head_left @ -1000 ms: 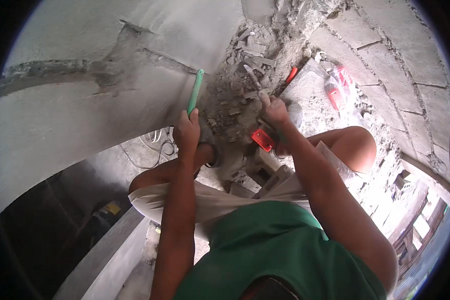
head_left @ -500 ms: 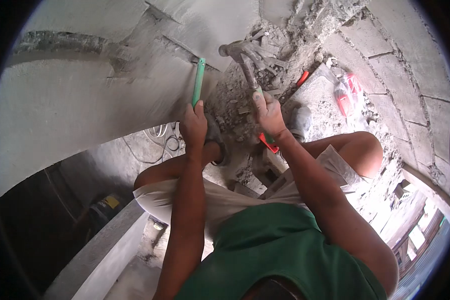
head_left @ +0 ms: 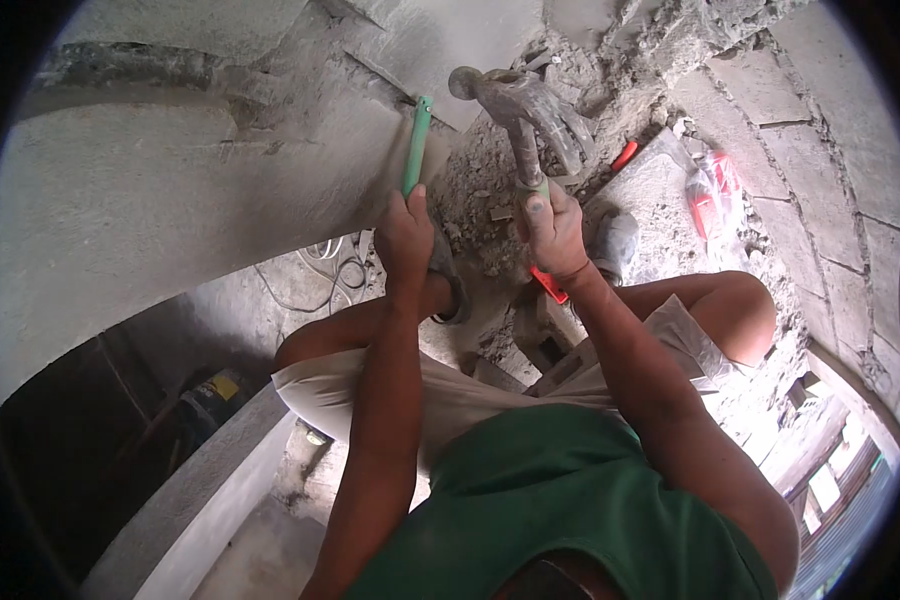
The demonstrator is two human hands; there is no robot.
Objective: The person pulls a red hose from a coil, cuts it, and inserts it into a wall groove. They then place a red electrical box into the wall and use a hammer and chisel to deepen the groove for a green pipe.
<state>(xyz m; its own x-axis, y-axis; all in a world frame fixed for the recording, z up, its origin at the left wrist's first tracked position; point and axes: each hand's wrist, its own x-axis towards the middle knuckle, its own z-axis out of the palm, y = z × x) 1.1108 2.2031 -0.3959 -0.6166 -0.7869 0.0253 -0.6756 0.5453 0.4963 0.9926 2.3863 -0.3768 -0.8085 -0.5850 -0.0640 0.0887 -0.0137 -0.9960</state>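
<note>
Chisel (head_left: 416,140): green, judged a stiff, heavy bar; far end at a groove in the concrete wall (head_left: 170,200); best held low on the shaft.
Left hand (head_left: 407,238): fingers wrapped tight round the chisel's near end.
Hammer (head_left: 518,100): just right of the chisel, likely head-heavy.
Right hand (head_left: 553,225): fingers closed round the hammer handle.
Rubble (head_left: 475,195): right of the chisel, loose.
Red packet (head_left: 715,195): far right of the chisel.
Writing: none legible.
</note>
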